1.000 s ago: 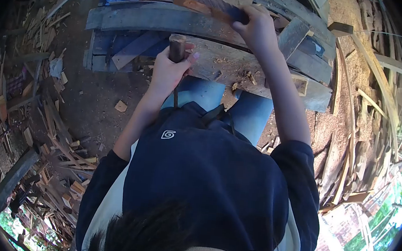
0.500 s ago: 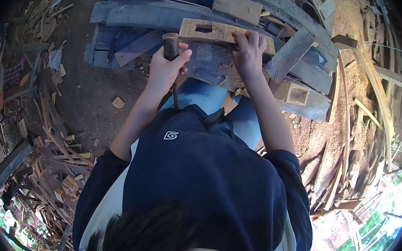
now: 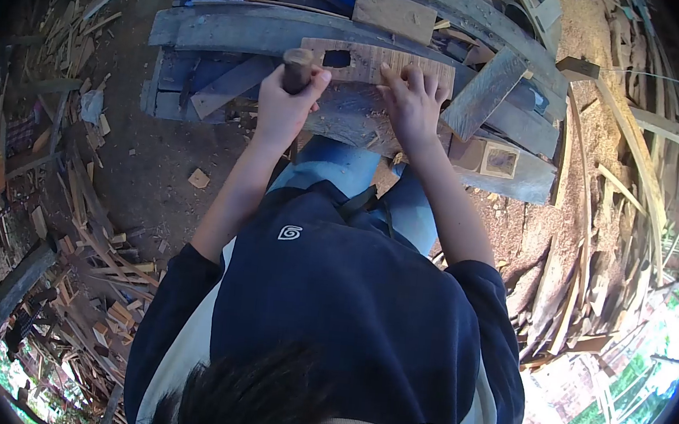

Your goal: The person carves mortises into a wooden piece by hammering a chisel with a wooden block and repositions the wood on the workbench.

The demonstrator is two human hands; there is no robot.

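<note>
My left hand [image 3: 282,108] is wrapped round the dark wooden handle [image 3: 297,67] of a tool whose lower part is mostly hidden behind the hand. A light brown wooden piece [image 3: 369,61] with a dark rectangular hole near its left end lies across the work surface above my knees. My right hand [image 3: 413,109] rests on the right part of this piece, fingers bent and somewhat apart. The handled tool is beside the piece's left end.
Grey planks [image 3: 266,32] lie stacked beyond the piece. A wooden block [image 3: 395,15] sits at the back, and a slanted board [image 3: 485,93] is at the right. Near it is a block with a square recess [image 3: 499,159]. Scrap wood covers the ground at both sides.
The wooden piece, earlier raised and tilted in my right hand, now lies flat nearer to me with the hole visible. My right hand has come down onto it; the left still holds the handle.
</note>
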